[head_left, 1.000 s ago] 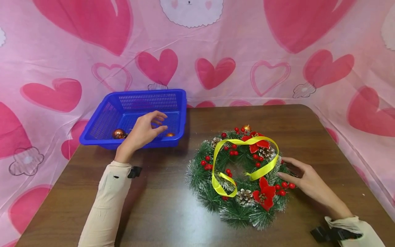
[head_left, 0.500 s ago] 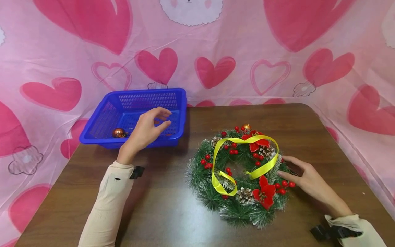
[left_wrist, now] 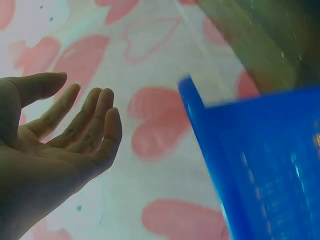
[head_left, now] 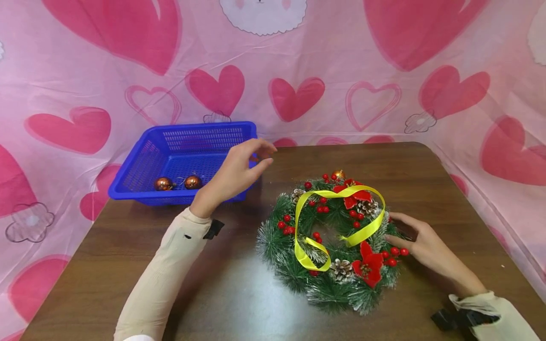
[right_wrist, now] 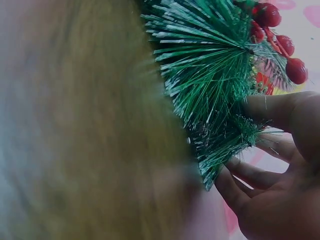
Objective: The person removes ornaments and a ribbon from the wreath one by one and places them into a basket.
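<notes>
My left hand (head_left: 236, 173) has swung rightward to right rim of basket (head_left: 128, 193), fingers apart, loosely bent — second bauble (head_left: 193, 182) now uncovered. Fingers of my right hand (head_left: 437, 253) clamped on right side of wreath (head_left: 330, 219), right of desk (head_left: 230, 289) middle. Wreath round, flat, opening facing up — one ribbon (head_left: 367, 233) end points inward.

The left grip (left_wrist: 62, 152) hangs beside a blue, seemingly slotted basket (left_wrist: 265, 150).

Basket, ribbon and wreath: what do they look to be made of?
Basket: likely smooth, slightly glossy plastic, with moulded-looking slots. Ribbon: probably satin, from its sheen and soft curl. Wreath: seemingly artificial, with thin, plastic-like green needles tipped white.
</notes>
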Motion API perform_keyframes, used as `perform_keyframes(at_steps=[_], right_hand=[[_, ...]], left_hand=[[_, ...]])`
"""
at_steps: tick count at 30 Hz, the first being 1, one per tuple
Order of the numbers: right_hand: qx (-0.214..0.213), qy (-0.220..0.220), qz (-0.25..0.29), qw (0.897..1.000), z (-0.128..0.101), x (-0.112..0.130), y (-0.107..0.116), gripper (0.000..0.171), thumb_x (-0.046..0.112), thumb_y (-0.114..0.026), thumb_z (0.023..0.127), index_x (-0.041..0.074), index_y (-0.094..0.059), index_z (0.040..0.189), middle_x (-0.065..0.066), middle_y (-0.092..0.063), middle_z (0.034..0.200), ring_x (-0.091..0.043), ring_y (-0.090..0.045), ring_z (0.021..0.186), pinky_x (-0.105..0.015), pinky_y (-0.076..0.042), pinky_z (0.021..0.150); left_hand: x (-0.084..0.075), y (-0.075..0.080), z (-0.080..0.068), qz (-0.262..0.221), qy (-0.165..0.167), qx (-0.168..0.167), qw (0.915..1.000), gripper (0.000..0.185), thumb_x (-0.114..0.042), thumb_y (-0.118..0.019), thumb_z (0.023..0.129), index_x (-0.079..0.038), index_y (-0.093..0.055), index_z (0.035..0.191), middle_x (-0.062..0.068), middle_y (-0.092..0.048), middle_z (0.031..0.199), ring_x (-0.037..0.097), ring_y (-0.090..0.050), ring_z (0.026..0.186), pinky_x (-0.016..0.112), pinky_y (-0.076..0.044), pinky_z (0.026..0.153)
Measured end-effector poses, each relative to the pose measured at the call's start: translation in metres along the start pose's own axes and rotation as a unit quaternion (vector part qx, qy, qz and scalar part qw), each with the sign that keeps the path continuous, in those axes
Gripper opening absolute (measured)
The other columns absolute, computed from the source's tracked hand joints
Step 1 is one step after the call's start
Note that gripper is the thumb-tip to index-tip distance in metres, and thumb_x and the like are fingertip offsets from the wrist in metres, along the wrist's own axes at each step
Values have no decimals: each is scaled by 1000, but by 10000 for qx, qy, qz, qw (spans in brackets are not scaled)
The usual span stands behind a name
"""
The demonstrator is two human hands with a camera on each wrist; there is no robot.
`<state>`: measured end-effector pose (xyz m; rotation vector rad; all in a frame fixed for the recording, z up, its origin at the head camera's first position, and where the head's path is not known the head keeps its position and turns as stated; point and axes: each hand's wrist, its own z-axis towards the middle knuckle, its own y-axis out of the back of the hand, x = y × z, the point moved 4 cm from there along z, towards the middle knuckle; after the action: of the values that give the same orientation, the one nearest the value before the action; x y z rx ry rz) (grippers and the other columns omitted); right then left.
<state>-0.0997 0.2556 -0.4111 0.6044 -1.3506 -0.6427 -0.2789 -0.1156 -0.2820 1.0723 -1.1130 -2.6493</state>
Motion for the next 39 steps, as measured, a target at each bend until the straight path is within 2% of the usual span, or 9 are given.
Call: perform_keyframes(at_steps=[4,9,15,19,24,27,32,34,39], right_hand=[[-35,270,30,9996,4,1,1,50,14,-77,87,7,-60,133,-14,-65,124,13,-52,104,-5,-39,86],[111,446,88,9989,11,1,1,50,10,-77,87,4,-59,133,-16,-65,123,13,-54,105,-4,-42,86],[299,516,123,9981,17,-2,4,51,8,-75,88,1,-56,135,-18,-63,127,15,-50,109,-4,-40,89],[419,570,253,9972,20,-3,6,49,7,-74,89,3,-57,134,-16,-62,128,14,-49,113,-5,-40,91],[508,620,282,9964,23,-5,9,48,7,-74,88,6,-58,134,0,-62,128,14,-48,115,-6,-38,92],[595,663,327,9955,26,-6,10,49,4,-73,88,5,-58,134,6,-61,127,13,-49,115,-6,-39,92],[753,700,363,9940,31,-8,13,49,2,-74,86,2,-59,133,-7,-64,126,11,-52,113,-7,-41,91],[831,692,406,9933,33,-8,14,50,3,-74,86,2,-58,133,-11,-64,126,10,-53,112,-8,-42,91],[993,719,568,9908,37,-12,15,49,3,-73,87,2,-58,134,0,-64,126,9,-53,114,-9,-43,92]], left_hand=[[1,-23,19,-201,-78,403,9990,19,-7,-65,95,-4,-66,114,7,-70,106,16,-67,95,36,-54,81],[10,-49,33,-601,154,867,9943,21,-8,-66,95,-5,-65,116,6,-69,111,14,-66,101,36,-54,90],[20,-70,45,-964,466,1132,9878,26,-9,-66,95,0,-65,119,8,-69,114,18,-66,105,37,-52,94],[28,-82,52,-1056,709,1276,9836,25,-11,-65,96,-3,-65,120,7,-69,116,17,-65,108,31,-51,93],[38,-95,56,-1369,945,1346,9768,24,-12,-64,97,-4,-65,120,9,-68,118,21,-63,112,34,-51,93],[44,-104,57,-1853,1136,1358,9666,25,-11,-62,98,-1,-64,121,12,-66,119,25,-61,113,44,-53,93],[50,-122,58,-2655,1593,1331,9415,27,-12,-59,101,2,-62,123,16,-62,125,29,-59,115,55,-50,95],[51,-129,57,-2693,1648,1357,9391,27,-15,-58,101,1,-63,124,16,-62,127,30,-59,117,53,-49,98],[54,-142,56,-2825,1760,1453,9317,31,-19,-55,103,0,-62,127,21,-58,134,34,-55,124,52,-48,101]])
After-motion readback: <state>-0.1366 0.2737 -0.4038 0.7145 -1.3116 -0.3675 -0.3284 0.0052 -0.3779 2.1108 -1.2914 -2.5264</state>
